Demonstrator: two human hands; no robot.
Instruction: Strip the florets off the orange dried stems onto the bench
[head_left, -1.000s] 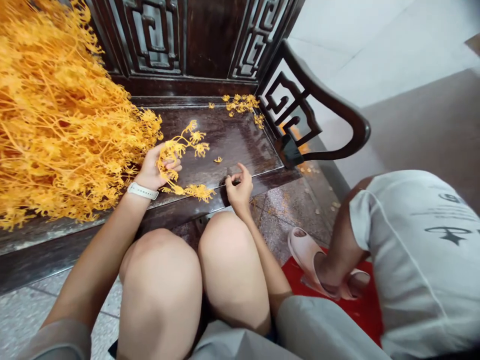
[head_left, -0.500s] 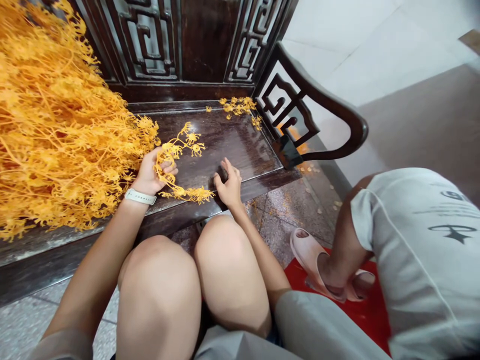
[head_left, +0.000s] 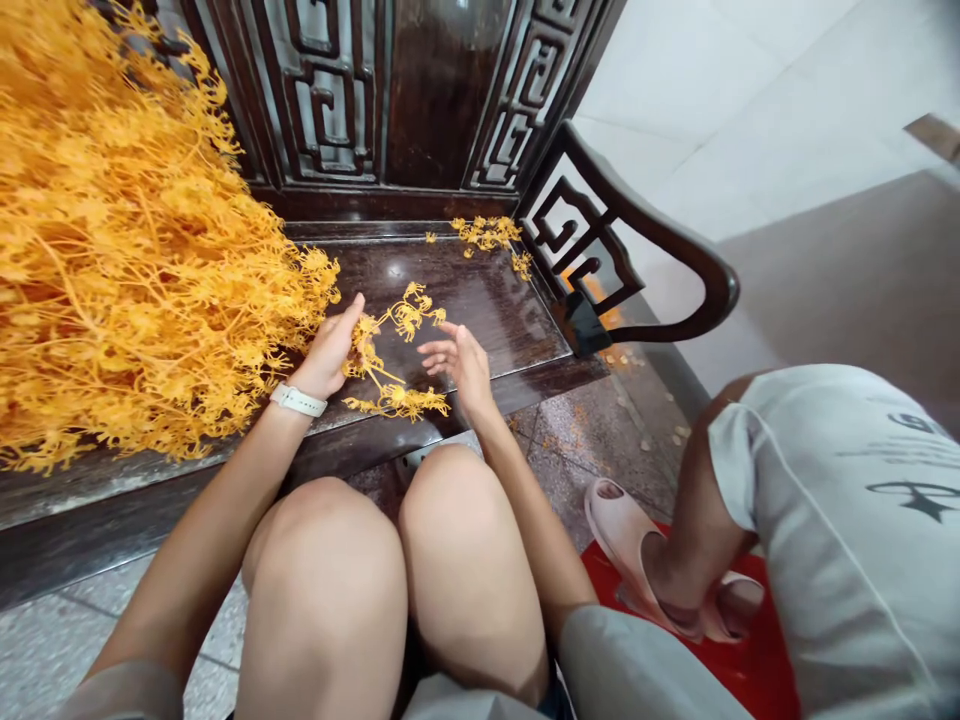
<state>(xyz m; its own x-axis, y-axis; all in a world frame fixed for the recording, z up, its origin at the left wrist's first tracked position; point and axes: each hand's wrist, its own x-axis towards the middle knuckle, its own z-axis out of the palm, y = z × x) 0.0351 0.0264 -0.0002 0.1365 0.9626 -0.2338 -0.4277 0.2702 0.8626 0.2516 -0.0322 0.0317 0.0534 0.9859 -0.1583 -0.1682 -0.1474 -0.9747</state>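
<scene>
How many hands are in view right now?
2: the left hand, holding orange sprigs above the dark wooden bench seat, and the right hand, open beside them. Hands of the nearby person may be hidden.

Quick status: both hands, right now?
Left hand: closed, holding a branching orange-yellow plant sprig.
Right hand: open, fingers spread, holding nothing, close beside that sprig.
</scene>
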